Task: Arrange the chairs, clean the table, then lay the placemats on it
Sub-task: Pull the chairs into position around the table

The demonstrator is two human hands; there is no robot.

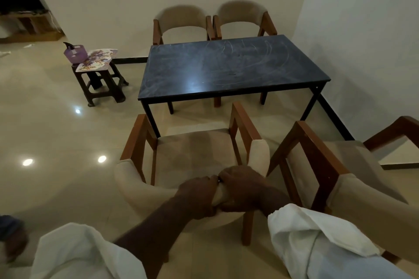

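A beige cushioned chair with wooden arms stands in front of me, facing the dark table. My left hand and my right hand grip the top of its curved backrest side by side. A second chair of the same kind stands close on its right. Two more chairs sit at the table's far side against the wall. The tabletop is smeared with pale streaks. Floral placemats lie on a small brown stool to the left of the table.
A purple basket with a spray bottle sits on the stool beside the placemats. A white wall runs along the table's right end. Glossy tiled floor stretches to the left. A wooden TV unit stands at the far left.
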